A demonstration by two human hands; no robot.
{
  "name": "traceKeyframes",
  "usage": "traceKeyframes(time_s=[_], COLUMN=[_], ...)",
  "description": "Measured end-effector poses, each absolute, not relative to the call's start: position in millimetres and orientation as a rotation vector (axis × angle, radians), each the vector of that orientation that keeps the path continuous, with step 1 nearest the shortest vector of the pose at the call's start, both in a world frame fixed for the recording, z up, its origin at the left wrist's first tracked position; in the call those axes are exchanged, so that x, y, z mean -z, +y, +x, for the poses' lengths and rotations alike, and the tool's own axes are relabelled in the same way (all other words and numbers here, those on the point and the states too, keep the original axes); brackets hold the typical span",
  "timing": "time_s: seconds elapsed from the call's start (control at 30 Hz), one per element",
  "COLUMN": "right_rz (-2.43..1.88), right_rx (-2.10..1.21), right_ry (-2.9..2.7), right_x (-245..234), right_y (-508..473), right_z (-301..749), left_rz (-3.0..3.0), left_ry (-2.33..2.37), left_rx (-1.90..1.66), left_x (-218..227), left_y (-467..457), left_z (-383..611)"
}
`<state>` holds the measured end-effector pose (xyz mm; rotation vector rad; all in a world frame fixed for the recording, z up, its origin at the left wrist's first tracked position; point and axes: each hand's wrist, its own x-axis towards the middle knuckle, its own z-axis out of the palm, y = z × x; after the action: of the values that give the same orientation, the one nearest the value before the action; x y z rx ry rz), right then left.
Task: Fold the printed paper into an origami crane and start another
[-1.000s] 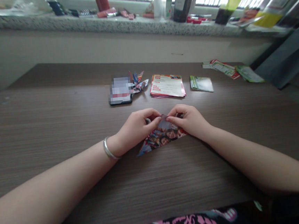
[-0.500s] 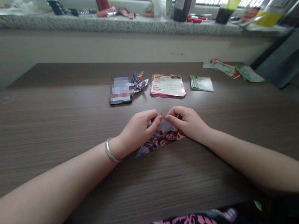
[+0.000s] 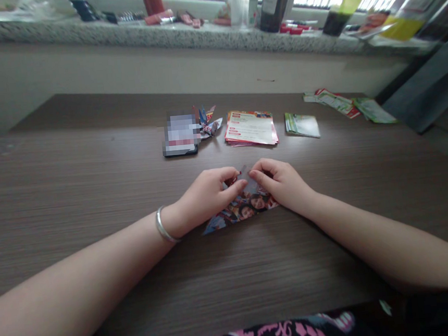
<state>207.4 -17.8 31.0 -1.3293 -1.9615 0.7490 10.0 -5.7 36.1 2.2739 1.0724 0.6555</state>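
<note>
A folded triangle of printed flyer paper [image 3: 240, 211] lies on the brown wooden table [image 3: 91, 174] in front of me. My left hand [image 3: 206, 195], with a silver bangle on its wrist, pinches the paper's upper tip from the left. From the right, my right hand [image 3: 284, 182] pinches the same tip. The fingertips of both hands nearly meet over the paper's top corner. Both hands cover the upper part of the paper.
Behind my hands lie a phone [image 3: 181, 135], a finished folded paper figure [image 3: 208, 123], a stack of flyers [image 3: 251, 128], a green leaflet [image 3: 302, 125] and more leaflets [image 3: 336, 100] at the far right. A cluttered stone windowsill [image 3: 181, 33] runs along the back.
My fingertips have shifted slightly at the paper's top corner, and the paper's tip is pressed lower. The arms have stayed in place.
</note>
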Motion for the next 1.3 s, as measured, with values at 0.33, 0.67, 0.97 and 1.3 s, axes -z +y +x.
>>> traceKeyframes(time_s=[0.33, 0.67, 0.97, 1.3], right_rz=[-1.248, -1.231, -1.349, -1.513], right_rx=[-0.815, -0.920, -0.915, -0.336], right_ry=[-1.895, -1.745, -1.714, -2.169], right_x=[-25, -23, -17, -17], right_y=[-17, -12, -5, 6], right_z=[207, 209, 212, 219], left_rz=[2.285, 2.296, 2.214, 2.681], left_ry=[1.077, 1.076, 1.135, 1.079], left_rx=[-0.503, -0.492, -0.515, -0.419], left_x=[-32, -32, -29, -25], left_y=[-2, -3, -4, -4], left_z=[12, 12, 11, 10])
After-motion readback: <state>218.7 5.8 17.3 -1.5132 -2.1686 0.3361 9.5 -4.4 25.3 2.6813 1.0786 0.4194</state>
